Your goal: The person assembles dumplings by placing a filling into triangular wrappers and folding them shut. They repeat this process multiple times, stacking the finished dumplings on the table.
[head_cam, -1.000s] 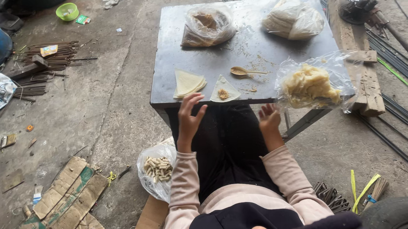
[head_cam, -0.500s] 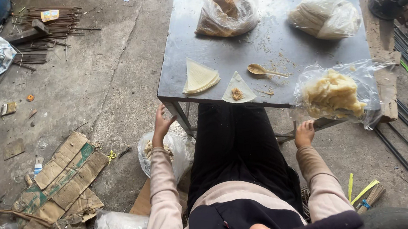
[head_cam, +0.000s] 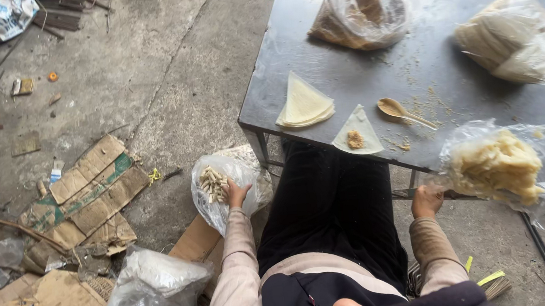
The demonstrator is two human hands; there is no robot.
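Grey metal bench [head_cam: 320, 98] carried bagged filling and a wrapper stack [head_cam: 304, 103]; clear plastic bag [head_cam: 220, 188] on the floor already held many finished rolls [head_cam: 212, 183]; one triangular wrapper [head_cam: 357, 133] dabbed with filling, unrolled; left hand [head_cam: 236, 194] reached in, fingers curled, grip untellable; right hand [head_cam: 427, 201] clutched bench edge.

Left hand [head_cam: 236, 194] reaches into the plastic bag of rolls [head_cam: 218, 187] on the floor. Right hand [head_cam: 427, 201] grips the bench [head_cam: 432, 65] edge below a filled wrapper [head_cam: 358, 134].
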